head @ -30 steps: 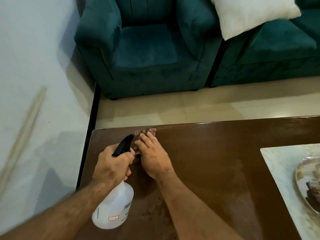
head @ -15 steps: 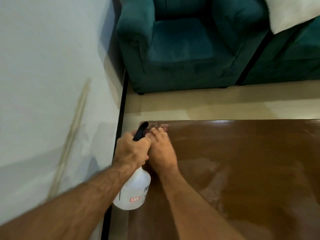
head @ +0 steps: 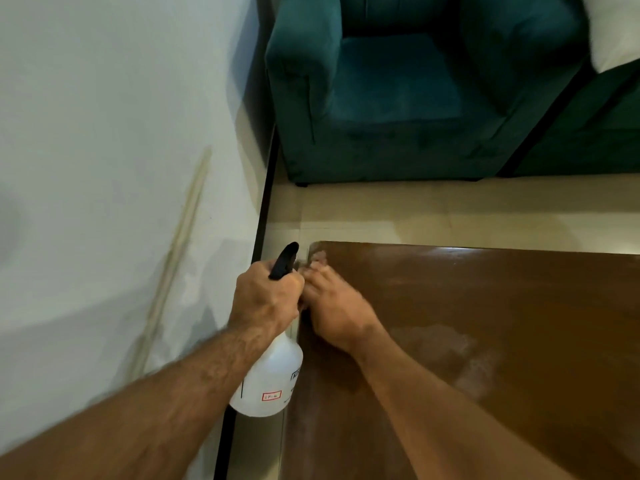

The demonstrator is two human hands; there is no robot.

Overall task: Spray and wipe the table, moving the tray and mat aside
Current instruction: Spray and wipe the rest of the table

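The brown table (head: 485, 341) fills the near right of the scene, its glossy top streaked with damp smears, and its far-left corner sits just beside the white wall (head: 104, 133), with a teal armchair (head: 398, 91) across the pale floor beyond. Neither tray nor mat is in sight. The right hand (head: 334, 313) lies flat, fingers stretched, right at that corner, pressing what looks like a small cloth (head: 318, 255), though only a blurred edge shows past the fingertips. The left hand (head: 266, 297) is wrapped round the neck of a white spray bottle (head: 270, 379), hanging off the table's left edge. The unwiped surface runs right and nearward from the right hand, so the next stroke likely pulls that way.
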